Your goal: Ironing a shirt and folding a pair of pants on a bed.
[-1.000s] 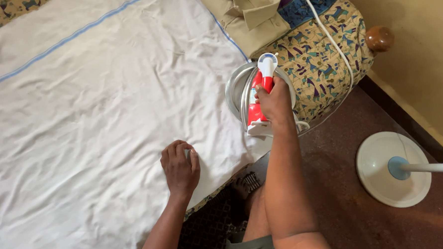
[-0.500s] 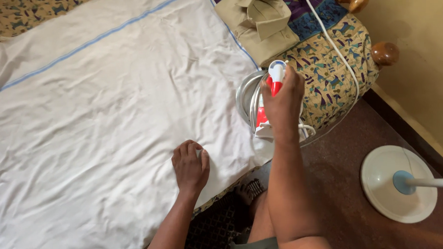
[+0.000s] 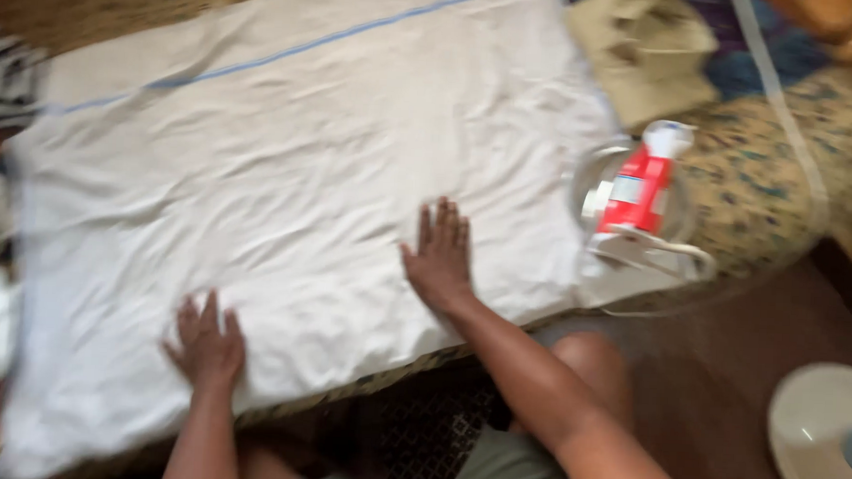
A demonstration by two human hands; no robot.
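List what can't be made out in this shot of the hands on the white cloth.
- Head view, whole frame: motion blur softens everything.
- Iron: blur hides its dials and whether its cord is plugged in.
- Folded beige cloth: blurred, top cut by the frame edge.
- Round white base: cut off at the right and bottom edges.
- Left edge: blurred coloured items, unidentifiable.
- Left hand and right hand lie flat on the white cloth; pressure cannot be judged.

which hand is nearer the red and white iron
The right hand, flat on the white cloth beside the iron; the left hand rests farther away near the cloth's edge.
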